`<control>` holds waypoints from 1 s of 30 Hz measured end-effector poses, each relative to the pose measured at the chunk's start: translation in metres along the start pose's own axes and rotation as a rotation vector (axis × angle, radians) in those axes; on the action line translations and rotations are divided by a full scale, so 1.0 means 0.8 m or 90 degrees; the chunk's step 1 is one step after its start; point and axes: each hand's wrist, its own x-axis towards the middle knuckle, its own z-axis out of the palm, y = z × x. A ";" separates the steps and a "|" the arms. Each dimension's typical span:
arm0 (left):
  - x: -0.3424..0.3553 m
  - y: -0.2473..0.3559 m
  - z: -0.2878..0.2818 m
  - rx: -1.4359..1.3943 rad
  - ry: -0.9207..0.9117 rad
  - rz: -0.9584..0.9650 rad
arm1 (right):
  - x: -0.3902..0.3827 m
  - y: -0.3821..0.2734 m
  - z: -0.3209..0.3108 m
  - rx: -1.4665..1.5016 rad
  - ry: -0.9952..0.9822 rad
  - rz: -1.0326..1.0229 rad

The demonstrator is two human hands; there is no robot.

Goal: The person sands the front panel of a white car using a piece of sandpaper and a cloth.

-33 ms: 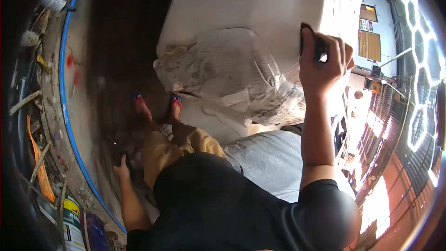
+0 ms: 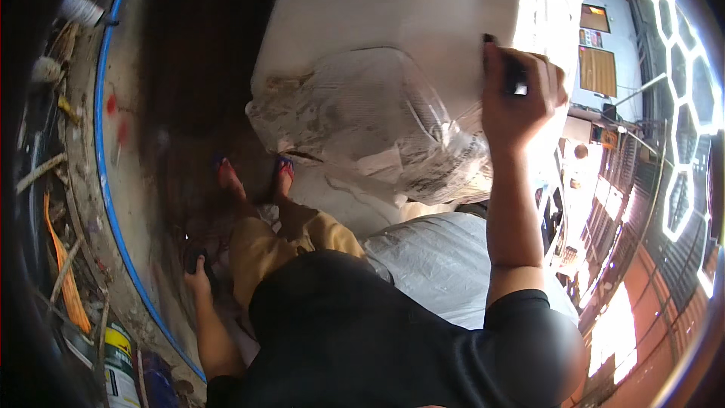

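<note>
My right hand (image 2: pixel 522 98) reaches forward, its fingers wrapped around a small black block (image 2: pixel 515 77). It is held over or against the large smooth white panel (image 2: pixel 400 0), near the panel's brightly lit right side; I cannot tell whether the block touches it. Crumpled clear plastic and printed paper (image 2: pixel 362 106) cover the panel's lower part. At lower left my left hand (image 2: pixel 198 276) hangs beside my leg, closed around a dark object (image 2: pixel 198 257) whose kind is hidden in shadow.
A grey sheet cover (image 2: pixel 438 257) lies over something right of my legs. Along the left runs a blue hose (image 2: pixel 101 128), with sticks, an orange strip (image 2: pixel 66 279) and a white-green container (image 2: pixel 118 366) beyond it. My sandalled feet (image 2: pixel 284 175) stand on a dark floor.
My right hand and the black block have moved slightly left and away from me. The whole view has shifted a little too. My left hand stays about where it was.
</note>
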 end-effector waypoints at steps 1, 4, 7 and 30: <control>0.011 -0.010 -0.003 0.004 0.001 0.018 | -0.010 -0.008 -0.001 0.019 -0.044 -0.073; 0.032 -0.020 -0.009 0.007 0.007 0.066 | -0.009 -0.016 0.005 0.020 -0.005 -0.140; 0.008 0.034 -0.020 0.004 -0.044 0.042 | 0.006 -0.001 0.006 0.020 0.020 -0.064; -0.367 0.775 0.130 0.151 -0.220 1.144 | -0.320 -0.029 -0.122 1.233 -0.175 0.893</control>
